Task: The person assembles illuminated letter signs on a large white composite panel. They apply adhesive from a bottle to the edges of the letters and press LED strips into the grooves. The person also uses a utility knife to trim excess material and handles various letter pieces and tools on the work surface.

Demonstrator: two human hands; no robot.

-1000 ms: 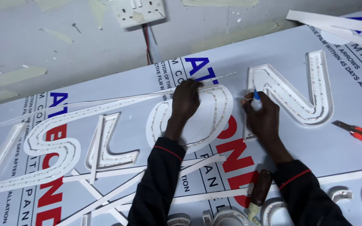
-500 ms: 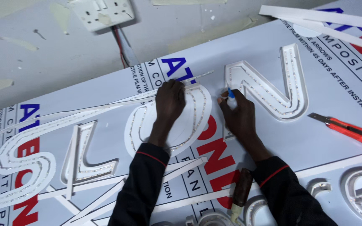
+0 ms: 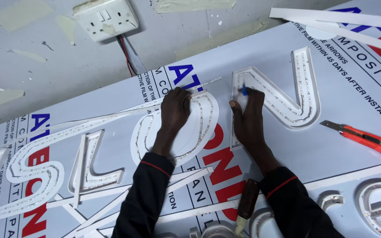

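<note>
Head view. At centre frame, the left hand lies with fingers curled together on the upper rim of the round white channel letter, which rests on the white film-covered panel serving as the surface. Just right of it, the right hand pinches a small blue tool against the left stroke of the angular channel letter, upper centre-right. A thin light strip runs leftward from the left hand. An orange utility knife lies at the right edge. A wall socket sits at upper left.
</note>
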